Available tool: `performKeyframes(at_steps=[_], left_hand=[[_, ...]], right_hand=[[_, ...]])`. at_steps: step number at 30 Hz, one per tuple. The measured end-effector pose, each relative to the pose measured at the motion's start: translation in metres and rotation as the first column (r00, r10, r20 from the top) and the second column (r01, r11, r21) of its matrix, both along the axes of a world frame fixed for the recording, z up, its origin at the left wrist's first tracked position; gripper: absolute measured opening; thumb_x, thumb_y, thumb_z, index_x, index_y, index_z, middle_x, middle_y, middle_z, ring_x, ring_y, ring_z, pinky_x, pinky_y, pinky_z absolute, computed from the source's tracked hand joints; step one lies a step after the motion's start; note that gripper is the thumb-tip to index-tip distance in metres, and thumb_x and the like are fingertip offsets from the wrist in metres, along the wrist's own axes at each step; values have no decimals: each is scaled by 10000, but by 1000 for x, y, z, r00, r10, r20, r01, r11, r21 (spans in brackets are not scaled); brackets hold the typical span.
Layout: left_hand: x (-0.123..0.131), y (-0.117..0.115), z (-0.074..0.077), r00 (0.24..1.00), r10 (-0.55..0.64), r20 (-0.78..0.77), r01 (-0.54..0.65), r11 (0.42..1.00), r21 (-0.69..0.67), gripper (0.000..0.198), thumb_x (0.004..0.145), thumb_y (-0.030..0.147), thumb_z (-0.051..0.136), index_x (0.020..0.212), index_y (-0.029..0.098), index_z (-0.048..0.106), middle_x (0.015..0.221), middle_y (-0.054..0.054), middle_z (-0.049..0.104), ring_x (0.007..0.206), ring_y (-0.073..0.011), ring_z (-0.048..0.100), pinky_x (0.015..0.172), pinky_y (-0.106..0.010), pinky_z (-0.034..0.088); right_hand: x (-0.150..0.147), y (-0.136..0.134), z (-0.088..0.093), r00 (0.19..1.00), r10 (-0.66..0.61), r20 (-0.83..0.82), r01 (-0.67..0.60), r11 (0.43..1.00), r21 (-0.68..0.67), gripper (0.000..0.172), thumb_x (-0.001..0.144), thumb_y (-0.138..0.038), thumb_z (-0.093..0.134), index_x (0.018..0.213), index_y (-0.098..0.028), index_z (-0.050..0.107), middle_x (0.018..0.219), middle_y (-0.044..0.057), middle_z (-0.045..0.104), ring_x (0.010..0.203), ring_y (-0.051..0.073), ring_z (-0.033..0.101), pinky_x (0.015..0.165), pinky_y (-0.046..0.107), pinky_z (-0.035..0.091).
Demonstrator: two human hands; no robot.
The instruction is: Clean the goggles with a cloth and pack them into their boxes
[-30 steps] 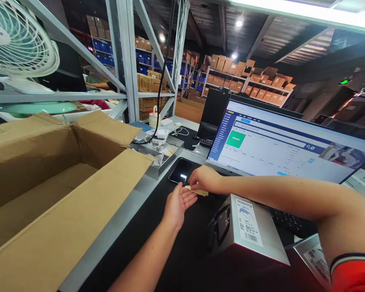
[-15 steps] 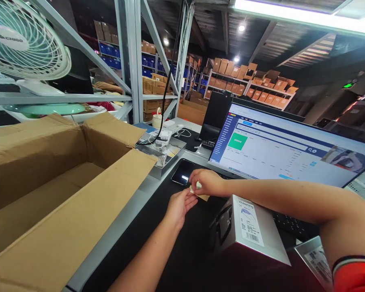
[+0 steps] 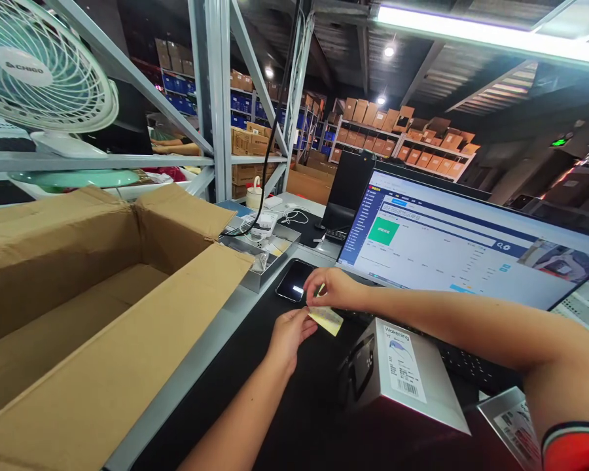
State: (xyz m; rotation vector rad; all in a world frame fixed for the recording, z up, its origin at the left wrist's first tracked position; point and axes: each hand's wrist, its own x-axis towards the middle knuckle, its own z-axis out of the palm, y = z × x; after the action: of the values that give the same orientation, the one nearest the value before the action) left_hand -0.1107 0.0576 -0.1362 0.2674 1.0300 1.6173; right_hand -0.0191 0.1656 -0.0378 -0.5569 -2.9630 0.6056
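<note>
A small yellow paper sheet (image 3: 328, 320) is pinched at its left end by my left hand (image 3: 289, 332). Just above it, my right hand (image 3: 334, 289) has thumb and index finger pressed together; whatever lies between those fingertips is too small to make out. Right beside my hands, a phone (image 3: 294, 280) lies on the black mat (image 3: 216, 392). Nearer to me stands a silver box (image 3: 422, 386) with a white printed label and a dark front, below my right forearm.
An open cardboard box (image 3: 127, 353) fills the left side. Behind the phone is a grey tray (image 3: 269, 268) with small items. A monitor (image 3: 451, 242) stands behind my right arm, a keyboard (image 3: 471, 366) beneath it. A second silver package (image 3: 513, 418) lies at lower right.
The yellow sheet has turned and shows more of its face. My right hand has shifted slightly off it, up from my left fingertips.
</note>
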Motion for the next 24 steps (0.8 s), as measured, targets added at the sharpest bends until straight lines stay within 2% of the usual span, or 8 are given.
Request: performKeyframes(at_steps=[3,6,8,12,16,20,24], left_hand=[[1,0,0,1000,3,-19,-2,1000,13,134,789,189,779,730,104,694,761,-97,738,645,-141,690,723,-268,582],[2,1,-1,1000,12,-21,-11,1000,26,170,780,212,798,703,110,687,704,-71,716,619,-131,673,734,-277,584],[3,0,-1,1000,21,-12,-20,999,30,164,803,221,774,719,110,688,704,-73,714,634,-139,681,731,-279,586],[2,0,-1,1000,28,-1,-28,999,26,183,852,254,706,744,107,693,793,-115,739,717,-179,718,724,-284,583],[1,-2,0,999,40,-13,-40,999,1,256,842,318,718,703,104,696,772,-111,729,699,-178,709,710,-271,569],[0,-2,1,998,50,-36,-51,998,-26,202,796,276,764,691,115,700,724,-77,715,649,-148,680,707,-265,559],[0,-1,2,997,12,-81,-16,999,-52,163,759,223,791,678,111,704,696,-89,718,617,-151,677,689,-269,546]], right_hand=[[-4,2,-1,997,-71,31,74,995,-73,345,808,-146,744,1146,-174,680,923,20,766,797,151,718,684,229,508],[-4,1,-3,992,-87,89,97,990,-106,499,726,-173,828,1192,-181,649,812,-19,777,733,152,732,664,217,494],[-3,-2,-3,988,-110,110,119,990,-81,515,697,-200,854,1173,-189,659,799,-22,780,747,162,735,654,218,472],[-4,-6,2,980,-138,146,139,990,9,421,709,-220,835,1105,-218,692,769,-33,775,745,169,722,620,229,412],[-5,-9,3,981,-110,157,104,993,49,457,685,-139,810,1113,-240,688,769,-47,768,746,166,711,625,234,383],[-5,-10,1,988,-81,135,83,997,-9,464,677,-131,815,1109,-235,684,745,-48,755,752,171,710,639,234,397],[-1,-8,9,989,-115,92,129,977,-169,510,662,-96,811,1134,-189,643,748,-36,753,696,157,708,643,228,460]])
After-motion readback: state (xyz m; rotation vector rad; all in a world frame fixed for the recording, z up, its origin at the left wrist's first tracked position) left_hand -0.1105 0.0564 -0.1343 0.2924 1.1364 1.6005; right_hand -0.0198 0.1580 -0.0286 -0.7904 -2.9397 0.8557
